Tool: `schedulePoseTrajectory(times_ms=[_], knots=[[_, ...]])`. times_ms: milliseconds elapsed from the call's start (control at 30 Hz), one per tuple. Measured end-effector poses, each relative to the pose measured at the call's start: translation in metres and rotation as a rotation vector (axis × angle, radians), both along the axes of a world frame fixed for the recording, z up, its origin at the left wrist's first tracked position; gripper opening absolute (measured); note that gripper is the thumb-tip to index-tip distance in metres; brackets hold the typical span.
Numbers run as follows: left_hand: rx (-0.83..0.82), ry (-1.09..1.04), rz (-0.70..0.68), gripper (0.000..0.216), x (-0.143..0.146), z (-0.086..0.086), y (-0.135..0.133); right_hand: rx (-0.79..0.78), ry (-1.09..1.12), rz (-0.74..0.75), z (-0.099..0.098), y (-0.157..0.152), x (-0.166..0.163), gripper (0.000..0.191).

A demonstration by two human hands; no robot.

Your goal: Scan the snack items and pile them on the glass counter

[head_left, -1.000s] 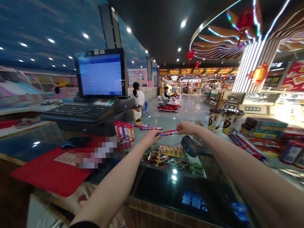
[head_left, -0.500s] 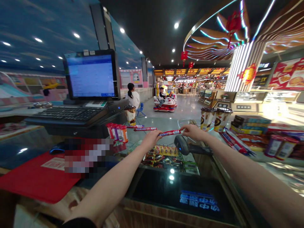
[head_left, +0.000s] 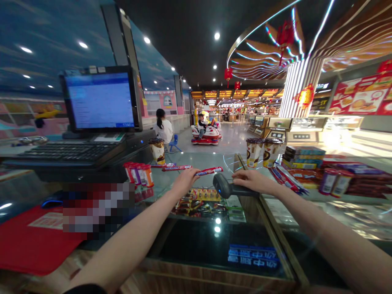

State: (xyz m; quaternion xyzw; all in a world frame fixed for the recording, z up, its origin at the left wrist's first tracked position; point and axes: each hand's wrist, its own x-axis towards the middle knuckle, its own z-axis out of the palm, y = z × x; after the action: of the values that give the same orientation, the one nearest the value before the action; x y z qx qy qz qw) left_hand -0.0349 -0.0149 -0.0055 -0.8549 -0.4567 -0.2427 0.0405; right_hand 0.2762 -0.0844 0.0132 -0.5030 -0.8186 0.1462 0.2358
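My left hand (head_left: 185, 180) pinches one end of a long red candy roll (head_left: 210, 171) and holds it just above the glass counter. My right hand (head_left: 251, 180) has its fingers lying over the handle of a dark barcode scanner (head_left: 225, 187) that rests on the counter right of the roll. Two more candy rolls (head_left: 177, 167) lie on the glass behind my left hand, next to several small red, purple and orange tubes (head_left: 138, 173).
A till screen (head_left: 101, 100) and keyboard (head_left: 65, 152) stand at left above a red mat (head_left: 30, 241). Brown cups (head_left: 262, 152) and stacked snack boxes (head_left: 309, 157) fill the right counter. The glass counter (head_left: 214, 239) shows goods beneath. People sit far off by a ride-on car (head_left: 204, 132).
My right hand let go of the candy roll's right end and dropped onto the barcode scanner. My left hand still holds the roll. The view has swung to the right.
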Motion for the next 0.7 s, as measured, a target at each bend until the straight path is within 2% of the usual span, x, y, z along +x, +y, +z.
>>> schedulePoseTrajectory(times_ms=[100,233,467,700], knots=[[0.008,-0.025,0.004,0.025,-0.001,0.001,0.000,-0.041,0.003,0.022,-0.006,-0.010,0.003,0.057],[0.020,-0.009,0.015,0.025,-0.003,0.001,-0.001,0.008,-0.092,0.035,-0.013,-0.016,0.004,0.068],[0.051,-0.028,0.046,0.026,-0.010,-0.002,0.004,0.062,-0.106,0.047,-0.016,-0.021,0.000,0.048],[0.072,-0.056,0.048,0.026,-0.015,-0.005,0.008,0.140,-0.078,0.050,-0.021,-0.017,0.003,0.059]])
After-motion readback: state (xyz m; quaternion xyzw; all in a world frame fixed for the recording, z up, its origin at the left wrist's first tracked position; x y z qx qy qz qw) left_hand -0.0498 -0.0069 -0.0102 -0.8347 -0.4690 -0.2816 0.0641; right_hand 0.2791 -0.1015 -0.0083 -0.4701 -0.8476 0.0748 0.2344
